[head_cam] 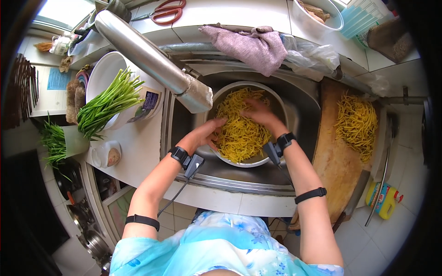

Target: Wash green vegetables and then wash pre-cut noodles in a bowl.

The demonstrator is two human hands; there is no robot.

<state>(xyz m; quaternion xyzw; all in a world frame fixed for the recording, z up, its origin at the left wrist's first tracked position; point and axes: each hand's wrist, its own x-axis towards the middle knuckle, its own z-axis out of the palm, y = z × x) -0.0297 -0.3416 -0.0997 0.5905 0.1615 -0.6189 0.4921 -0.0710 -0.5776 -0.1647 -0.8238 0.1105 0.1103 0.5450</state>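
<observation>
A round metal bowl (249, 165) stands in the stainless steel sink (304, 114), heaped with thin yellow shreds (241, 138) of some vegetable. At the bowl's left side, my left hand (209, 131) rests against the heap, thumb and fingers apart. My right hand (260, 112) lies over the heap's upper right part, fingers spread and slightly blurred, some tips among the shreds. Neither hand appears closed around anything. To the right, a wooden cutting board (331, 172) carries a second pile of yellow shreds (357, 126).
A metal faucet (155, 62) reaches over the sink's left side. Green stalks (107, 103) lie across a white bucket (133, 114) on the left. A cleaver (357, 195) lies along the board's right edge. Behind the sink hang a pinkish cloth (250, 46) and red-handled scissors (167, 13) lie on the ledge.
</observation>
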